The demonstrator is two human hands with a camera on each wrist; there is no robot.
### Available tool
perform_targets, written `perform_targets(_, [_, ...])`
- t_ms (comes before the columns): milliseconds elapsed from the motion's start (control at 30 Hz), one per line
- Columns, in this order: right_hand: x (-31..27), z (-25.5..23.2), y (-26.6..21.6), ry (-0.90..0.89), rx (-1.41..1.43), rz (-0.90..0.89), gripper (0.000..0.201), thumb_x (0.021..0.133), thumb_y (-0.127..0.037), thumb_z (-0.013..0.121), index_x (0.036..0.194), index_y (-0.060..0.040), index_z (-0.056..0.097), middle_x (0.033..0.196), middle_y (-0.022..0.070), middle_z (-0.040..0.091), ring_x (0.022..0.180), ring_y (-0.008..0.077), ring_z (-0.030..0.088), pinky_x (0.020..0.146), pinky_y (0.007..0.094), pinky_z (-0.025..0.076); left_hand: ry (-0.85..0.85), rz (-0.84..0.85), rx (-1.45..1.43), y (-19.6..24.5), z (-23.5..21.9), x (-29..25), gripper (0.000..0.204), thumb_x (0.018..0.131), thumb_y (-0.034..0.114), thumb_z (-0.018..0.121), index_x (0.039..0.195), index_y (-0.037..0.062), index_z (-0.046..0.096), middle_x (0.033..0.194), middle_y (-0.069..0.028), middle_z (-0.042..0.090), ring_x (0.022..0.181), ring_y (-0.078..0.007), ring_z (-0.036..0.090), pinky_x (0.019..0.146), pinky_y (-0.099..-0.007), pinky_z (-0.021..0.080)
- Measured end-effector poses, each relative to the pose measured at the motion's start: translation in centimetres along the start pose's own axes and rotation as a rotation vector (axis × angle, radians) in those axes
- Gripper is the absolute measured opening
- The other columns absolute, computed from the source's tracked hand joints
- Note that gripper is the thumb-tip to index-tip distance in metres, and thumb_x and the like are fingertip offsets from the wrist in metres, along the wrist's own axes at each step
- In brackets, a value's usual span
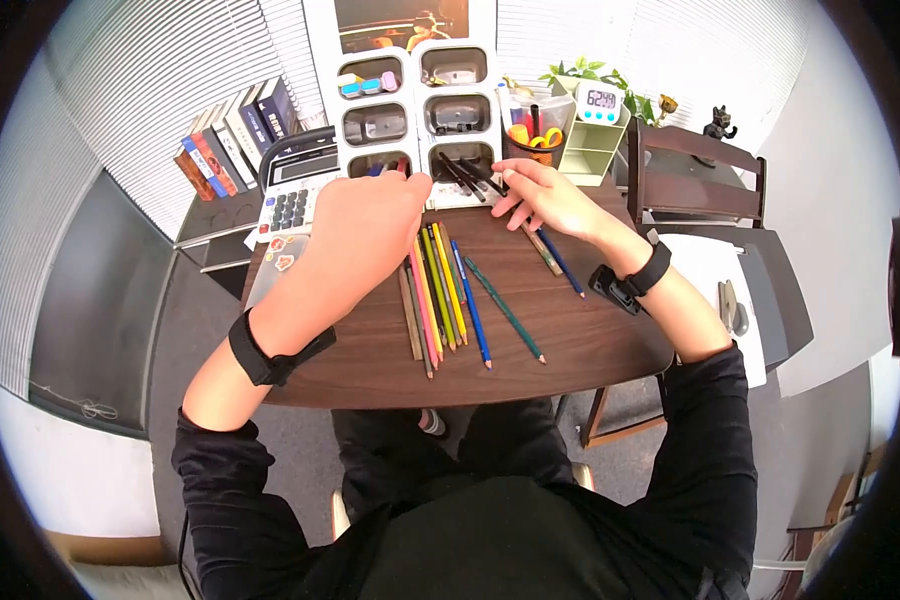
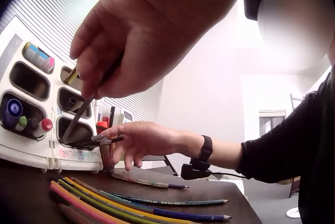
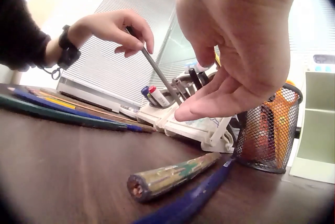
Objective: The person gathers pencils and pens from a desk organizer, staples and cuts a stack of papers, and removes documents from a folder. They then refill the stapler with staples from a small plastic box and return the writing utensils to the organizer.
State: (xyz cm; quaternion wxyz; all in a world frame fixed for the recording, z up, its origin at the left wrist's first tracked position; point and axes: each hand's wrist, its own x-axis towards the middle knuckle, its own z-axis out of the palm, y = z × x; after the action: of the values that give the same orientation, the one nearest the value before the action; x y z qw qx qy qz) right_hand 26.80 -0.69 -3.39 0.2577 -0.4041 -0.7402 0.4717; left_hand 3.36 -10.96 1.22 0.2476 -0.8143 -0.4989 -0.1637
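Observation:
My left hand (image 1: 370, 225) pinches a slim grey pencil (image 3: 154, 67) between thumb and fingers. The pencil slants down, its lower end inside the bottom right compartment of a white organizer (image 2: 51, 150). Several black pens (image 1: 458, 177) lean out of that same compartment. Beside them is my right hand (image 1: 552, 200), its fingers loosely extended, fingertips right at the outer pen ends. Below the hands, several coloured pencils lie on the table, among them a blue pencil (image 1: 473, 310) and a dark green pencil (image 1: 510, 315). A thick patterned pencil (image 3: 172, 174) lies under my right hand.
A black mesh cup (image 3: 269, 135) holding orange-handled things stands right of the organizer, near a green shelf with a digital timer (image 1: 600, 100). On the left are a calculator (image 1: 290, 208) and a row of books (image 1: 235, 135). A dark chair (image 1: 695, 170) stands at the right.

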Motion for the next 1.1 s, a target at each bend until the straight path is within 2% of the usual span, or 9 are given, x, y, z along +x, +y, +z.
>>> perform_targets(167, [-0.9,-0.5,0.4,-0.023,0.018,0.016,0.042,0.098,-0.024,0.043,0.135,-0.0032,0.042,0.093,0.0076,0.067,0.068,0.0100,0.062,0.054,0.0231,0.047,-0.004,0.029,-0.036,0.0,2.4,1.1,0.006,0.084,0.010,0.055,0.088,0.0072,0.059,0.066,-0.0084,0.059,0.064,-0.0279,0.063,0.053,-0.0392,0.048])
perform_targets(267, [-0.9,-0.2,0.7,-0.025,-0.014,0.006,0.043,0.093,-0.013,0.049,0.134,-0.0017,0.043,0.099,0.0099,0.066,0.071,0.0115,0.063,0.056,0.0245,0.049,-0.071,-0.001,-0.044,0.3,3.8,2.6,0.008,0.084,0.009,0.055,0.090,0.0068,0.058,0.066,-0.0086,0.060,0.065,-0.0292,0.063,0.054,-0.0405,0.048])
perform_targets(333, [-0.3,0.1,1.9,-0.011,-0.078,-0.112,0.047,0.088,-0.007,0.054,0.133,-0.0020,0.044,0.102,0.0113,0.066,0.073,0.0130,0.064,0.057,0.0253,0.051,-0.213,-0.040,-0.038,0.6,4.5,3.6,0.016,0.083,0.011,0.056,0.098,0.0069,0.057,0.071,-0.0098,0.063,0.068,-0.0306,0.064,0.056,-0.0419,0.049])
perform_targets(400, [-0.4,0.5,1.4,0.022,-0.132,-0.127,0.048,0.086,-0.009,0.059,0.131,-0.0023,0.047,0.106,0.0137,0.066,0.074,0.0161,0.065,0.063,0.0287,0.053,-0.232,-0.030,-0.099,0.7,5.5,3.6,0.021,0.082,0.013,0.057,0.102,0.0072,0.056,0.075,-0.0107,0.064,0.071,-0.0308,0.064,0.058,-0.0422,0.050])
perform_targets(467, [-0.3,0.8,1.1,0.082,-0.322,-0.287,0.049,0.084,-0.013,0.064,0.130,-0.0021,0.049,0.113,0.0168,0.064,0.076,0.0202,0.067,0.071,0.0321,0.053,-0.252,-0.020,-0.158,0.7,6.0,3.8,0.027,0.081,0.015,0.058,0.107,0.0074,0.055,0.079,-0.0115,0.065,0.074,-0.0310,0.065,0.060,-0.0424,0.051])
perform_targets(500, [-0.3,0.8,0.6,0.092,-0.324,-0.256,0.047,0.083,-0.017,0.067,0.125,-0.0010,0.054,0.116,0.0178,0.064,0.079,0.0236,0.068,0.077,0.0343,0.052,-0.246,-0.017,-0.207,0.8,6.0,3.9,0.031,0.081,0.017,0.059,0.110,0.0081,0.054,0.083,-0.0121,0.065,0.076,-0.0309,0.065,0.062,-0.0424,0.051])
perform_targets(667, [0.8,1.4,0.0,0.088,-0.376,-0.320,0.043,0.083,-0.020,0.067,0.121,-0.0012,0.058,0.112,0.0157,0.066,0.080,0.0243,0.068,0.076,0.0352,0.053,-0.204,-0.024,-0.279,0.1,6.8,4.3,0.034,0.080,0.021,0.061,0.112,0.0095,0.054,0.087,-0.0121,0.065,0.081,-0.0305,0.065,0.066,-0.0416,0.052])
perform_targets(1000, [2.0,2.4,0.3,0.137,-0.448,-0.346,0.040,0.082,-0.019,0.065,0.119,-0.0023,0.059,0.105,0.0135,0.068,0.088,0.0295,0.068,0.079,0.0355,0.053,-0.163,0.006,-0.219,-0.5,6.5,3.4,0.018,0.083,0.019,0.058,0.096,0.0081,0.061,0.082,-0.0108,0.064,0.080,-0.0302,0.064,0.066,-0.0419,0.052])
perform_targets(1100, [0.8,1.4,0.5,0.150,-0.504,-0.363,0.038,0.082,-0.018,0.064,0.117,-0.0030,0.059,0.096,0.0120,0.070,0.083,0.0296,0.067,0.076,0.0367,0.053,-0.279,-0.058,-0.197,-0.5,5.8,3.1,0.022,0.083,0.020,0.059,0.101,0.0080,0.062,0.087,-0.0124,0.064,0.084,-0.0309,0.063,0.070,-0.0417,0.052])
